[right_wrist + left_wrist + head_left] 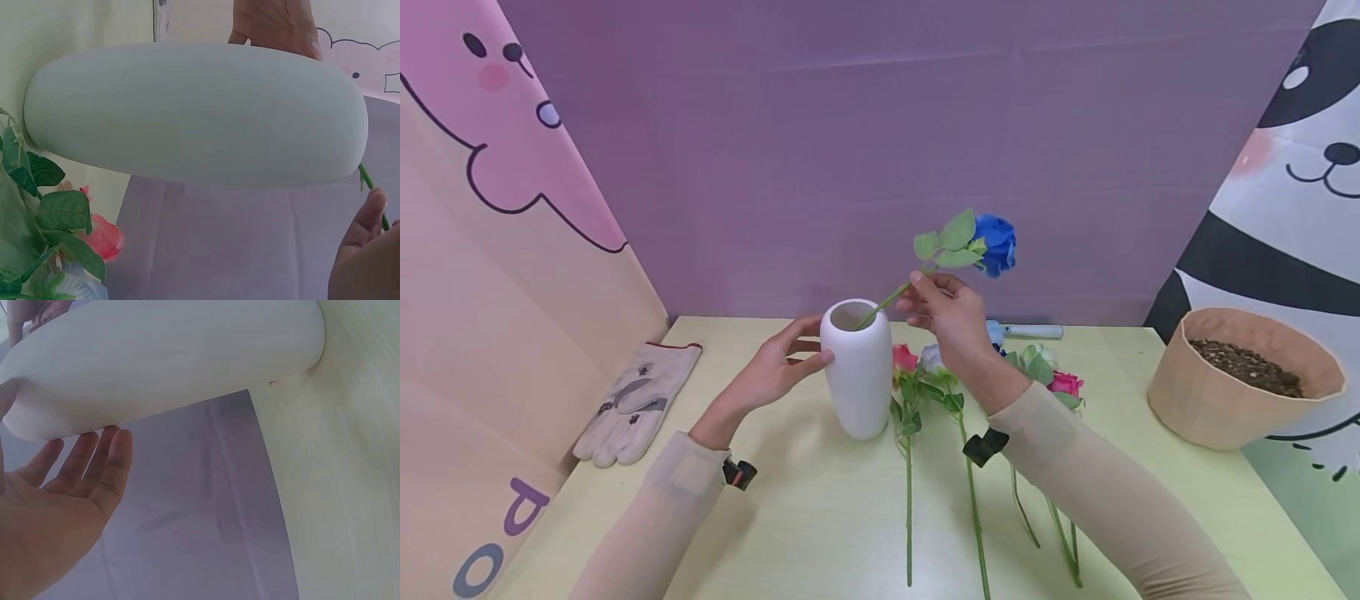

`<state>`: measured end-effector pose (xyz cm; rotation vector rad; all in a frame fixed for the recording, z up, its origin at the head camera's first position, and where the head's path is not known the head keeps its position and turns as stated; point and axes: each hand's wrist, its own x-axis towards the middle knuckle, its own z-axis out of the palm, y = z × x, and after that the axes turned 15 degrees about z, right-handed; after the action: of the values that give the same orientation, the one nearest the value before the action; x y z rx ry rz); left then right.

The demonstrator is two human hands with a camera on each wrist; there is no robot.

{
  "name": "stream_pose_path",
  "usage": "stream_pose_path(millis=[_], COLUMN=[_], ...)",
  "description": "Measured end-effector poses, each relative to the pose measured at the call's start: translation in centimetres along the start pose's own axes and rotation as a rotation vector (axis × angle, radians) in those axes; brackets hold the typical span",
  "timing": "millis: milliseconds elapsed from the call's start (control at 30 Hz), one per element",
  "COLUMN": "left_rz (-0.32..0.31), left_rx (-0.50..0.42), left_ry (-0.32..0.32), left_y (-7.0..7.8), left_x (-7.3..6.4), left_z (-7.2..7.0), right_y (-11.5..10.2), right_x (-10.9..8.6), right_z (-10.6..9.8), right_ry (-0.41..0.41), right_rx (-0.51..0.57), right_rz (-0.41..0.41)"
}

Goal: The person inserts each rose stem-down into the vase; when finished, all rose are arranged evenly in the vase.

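Note:
A white vase (861, 385) stands upright on the table. My left hand (767, 367) holds it near the top from the left, thumb on the front and fingers toward the back; in the left wrist view the fingertips (119, 447) touch its wall. Between thumb and fingers, my right hand (953, 323) pinches the stem of a blue rose (996, 244) just below its leaves. The rose slants, bloom up to the right, its stem end inside the vase mouth. In the right wrist view the green stem (367, 177) passes the rim. How deep it reaches is hidden.
Right of the vase lie several flowers, among them a coral rose (905, 358), a pale one (932, 360) and a pink one (1066, 383). A light-blue handled object (1033, 332) lies behind. Gloves (636, 404) rest at left; a soil-filled brown pot (1195, 400) stands at right.

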<state>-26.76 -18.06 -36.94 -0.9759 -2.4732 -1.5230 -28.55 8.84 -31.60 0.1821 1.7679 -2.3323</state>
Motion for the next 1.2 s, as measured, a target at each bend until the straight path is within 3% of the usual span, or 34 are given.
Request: stream_pose_path(millis=[367, 900, 1200], left_rz=[0.008, 0.022, 0.012], left_rx=[0.0, -0.007, -0.006], left_ry=[-0.003, 0.0, 0.001], left_y=[-0.1, -0.1, -0.3], left_x=[0.1, 0.2, 0.1], left_z=[-0.1, -0.2, 0.0], right_y=[-0.1, 0.0, 0.5], right_x=[0.0, 0.1, -0.1], right_z=[0.2, 1.1, 1.7], right_ry=[0.086, 0.073, 0.082], right_rx=[-0.158, -0.243, -0.402], right_rz=[0.006, -0.026, -0.061])
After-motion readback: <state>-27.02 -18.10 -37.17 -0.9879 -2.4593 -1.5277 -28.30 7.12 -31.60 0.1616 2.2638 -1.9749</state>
